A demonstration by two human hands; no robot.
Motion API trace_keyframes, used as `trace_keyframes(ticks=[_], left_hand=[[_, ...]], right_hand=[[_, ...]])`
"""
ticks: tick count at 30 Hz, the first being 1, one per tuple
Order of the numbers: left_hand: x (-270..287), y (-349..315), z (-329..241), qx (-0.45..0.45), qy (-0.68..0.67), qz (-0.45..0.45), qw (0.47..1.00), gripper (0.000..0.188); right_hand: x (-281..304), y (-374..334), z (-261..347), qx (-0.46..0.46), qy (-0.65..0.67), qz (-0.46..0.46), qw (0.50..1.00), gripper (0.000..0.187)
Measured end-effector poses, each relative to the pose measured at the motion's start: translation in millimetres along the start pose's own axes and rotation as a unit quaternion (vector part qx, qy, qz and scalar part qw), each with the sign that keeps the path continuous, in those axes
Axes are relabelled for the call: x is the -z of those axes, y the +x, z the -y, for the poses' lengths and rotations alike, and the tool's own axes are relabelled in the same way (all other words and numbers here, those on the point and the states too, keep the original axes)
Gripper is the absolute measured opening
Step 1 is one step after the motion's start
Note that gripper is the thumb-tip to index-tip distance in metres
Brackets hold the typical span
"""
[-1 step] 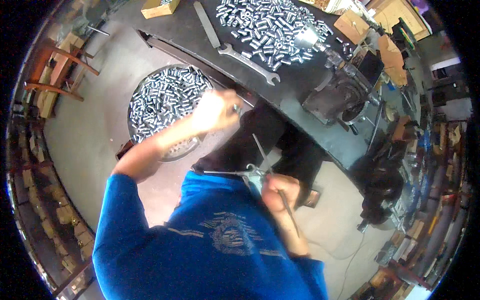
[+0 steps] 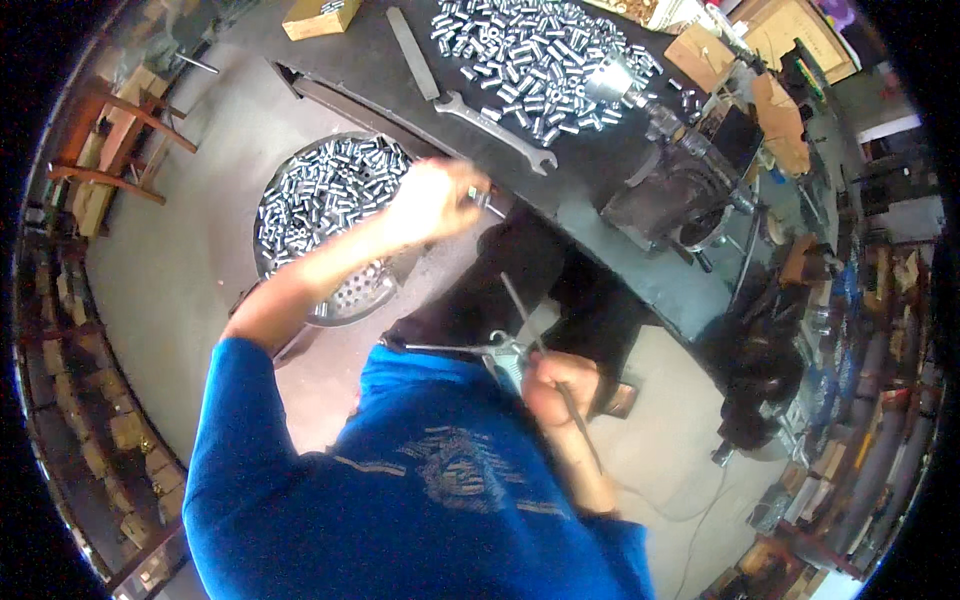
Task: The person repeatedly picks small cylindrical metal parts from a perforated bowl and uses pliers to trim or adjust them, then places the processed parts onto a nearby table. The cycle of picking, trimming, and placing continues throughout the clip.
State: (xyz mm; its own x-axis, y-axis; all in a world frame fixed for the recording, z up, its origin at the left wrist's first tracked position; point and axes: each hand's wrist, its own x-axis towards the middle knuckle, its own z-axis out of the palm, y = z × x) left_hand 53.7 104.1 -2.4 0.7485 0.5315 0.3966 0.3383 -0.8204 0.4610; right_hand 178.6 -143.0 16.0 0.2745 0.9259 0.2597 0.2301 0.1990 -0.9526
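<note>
My left hand (image 2: 435, 203) is raised beside the table edge, slightly blurred. Its fingers are closed on a small shiny metal sleeve (image 2: 474, 192). Under that forearm stands a round perforated metal basket (image 2: 358, 290), largely filled with short shiny metal sleeves (image 2: 325, 190). Over my lap, my right hand (image 2: 562, 388) is closed around a long thin metal rod (image 2: 522, 310), which slants out on both sides of the fist. Against the same fist sits a silver tool with a hook and a long thin nozzle, like an air blow gun (image 2: 508, 358); whether I grip it is hard to see.
On the dark table (image 2: 350, 70) lies a heap of metal sleeves (image 2: 535, 60), with an open-end wrench (image 2: 497, 130) and a flat metal bar (image 2: 412, 52) nearby. A vise-like machine (image 2: 670, 195) is mounted at its right. A wooden stool (image 2: 120, 140) stands far left.
My left hand has shifted slightly up, and more of the basket's perforated bottom shows under the forearm. The right hand and its rod have hardly moved.
</note>
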Motion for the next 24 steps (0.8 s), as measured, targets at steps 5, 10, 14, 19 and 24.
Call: trace_keyframes(ticks=[5,10,14,19,24], left_hand=[[41.5,118.6,31.8,0.136,-0.198,-0.098,0.966,0.030],[54.0,87.1,-17.2,0.075,-0.333,-0.057,0.938,0.028],[31.8,-1.2,-56.2,0.169,-0.443,0.146,0.868,0.021],[2.2,-75.7,-92.2,0.248,-0.517,0.199,0.795,0.028],[-5.8,-90.4,-98.0,0.151,-0.460,0.133,0.865,0.027]], right_hand=[[1.6,-6.2,-7.1,-0.085,0.114,0.016,0.990,0.023],[-4.5,-0.1,-8.1,-0.147,0.160,-0.062,0.974,0.027],[-3.4,9.2,1.1,-0.180,0.245,-0.052,0.951,0.027],[-17.2,12.3,2.9,-0.206,0.144,-0.033,0.967,0.025],[-24.4,4.5,-5.4,-0.166,0.169,-0.007,0.971,0.027]])
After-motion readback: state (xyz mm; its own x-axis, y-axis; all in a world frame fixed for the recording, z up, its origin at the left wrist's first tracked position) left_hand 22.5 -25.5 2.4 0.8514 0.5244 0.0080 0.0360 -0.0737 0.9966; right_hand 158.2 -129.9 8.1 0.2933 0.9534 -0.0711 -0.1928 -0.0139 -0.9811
